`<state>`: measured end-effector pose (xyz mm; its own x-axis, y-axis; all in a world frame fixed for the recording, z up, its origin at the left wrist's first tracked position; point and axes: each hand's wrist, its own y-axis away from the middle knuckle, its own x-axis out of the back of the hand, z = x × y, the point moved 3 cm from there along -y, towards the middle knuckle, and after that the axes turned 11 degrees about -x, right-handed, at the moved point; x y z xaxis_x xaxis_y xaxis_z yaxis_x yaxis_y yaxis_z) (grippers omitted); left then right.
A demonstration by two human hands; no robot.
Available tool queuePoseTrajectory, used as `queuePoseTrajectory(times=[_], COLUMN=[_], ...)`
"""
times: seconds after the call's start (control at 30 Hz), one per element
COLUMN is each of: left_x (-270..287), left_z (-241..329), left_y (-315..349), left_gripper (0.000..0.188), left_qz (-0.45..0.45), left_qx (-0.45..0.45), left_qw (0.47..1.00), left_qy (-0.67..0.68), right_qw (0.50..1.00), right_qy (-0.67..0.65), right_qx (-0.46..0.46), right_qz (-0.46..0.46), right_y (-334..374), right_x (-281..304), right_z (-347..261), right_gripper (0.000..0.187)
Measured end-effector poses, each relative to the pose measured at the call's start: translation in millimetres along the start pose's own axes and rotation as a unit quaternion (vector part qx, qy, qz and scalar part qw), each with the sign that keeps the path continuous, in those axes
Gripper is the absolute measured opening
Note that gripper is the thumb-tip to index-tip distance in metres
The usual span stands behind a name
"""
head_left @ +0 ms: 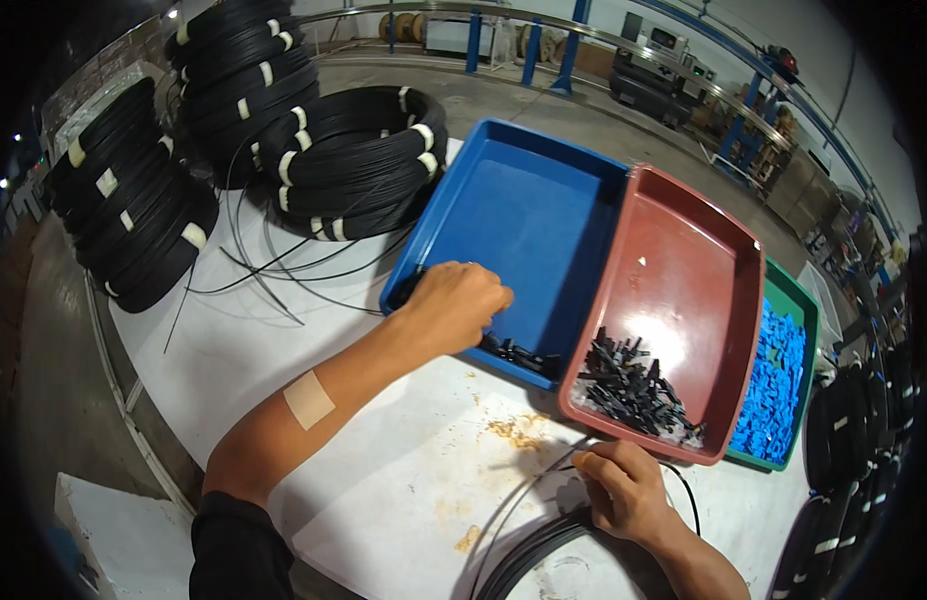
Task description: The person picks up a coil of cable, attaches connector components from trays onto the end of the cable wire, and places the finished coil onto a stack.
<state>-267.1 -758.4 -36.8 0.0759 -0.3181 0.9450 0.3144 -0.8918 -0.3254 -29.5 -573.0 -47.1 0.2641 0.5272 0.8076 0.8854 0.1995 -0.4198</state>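
My left hand [458, 300] is over the near edge of the blue tray [533, 205]. Its fingers are curled down, and what they hold, if anything, is hidden. Beside them, small black parts [523, 354] lie along the tray's near side. My right hand [623, 485] is closed, thumb against fingers, on a thin black cable [528, 487] just in front of the red tray [698, 235]. Under that hand a coil of black cable [533, 550] rests on the white table, partly cut off by the lower edge.
Black connector-like pieces [633, 385] are heaped in the red tray's near end. The green tray [801, 345] holds many small blue parts [768, 385]. Taped black cable coils [358, 170] are stacked at the far left, with loose ends trailing over the white table [323, 350].
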Motion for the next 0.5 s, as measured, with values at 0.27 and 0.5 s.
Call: queuePoseTrajectory(times=[0.27,0.5], left_x=[5,8], left_z=[22,27], left_y=[-9,-7], left_gripper=[0.022,0.024], left_qz=[-0.071,-0.154], left_qx=[-0.08,-0.099], left_qw=[0.956,0.967], left_qy=[0.273,0.175], right_qw=[1.0,0.999], right_qy=[-0.012,-0.026], right_qx=[0.006,-0.011], right_qz=[-0.009,-0.043], right_y=[1,-1], right_x=[4,3], right_z=[1,-1], right_gripper=[0.041,0.04])
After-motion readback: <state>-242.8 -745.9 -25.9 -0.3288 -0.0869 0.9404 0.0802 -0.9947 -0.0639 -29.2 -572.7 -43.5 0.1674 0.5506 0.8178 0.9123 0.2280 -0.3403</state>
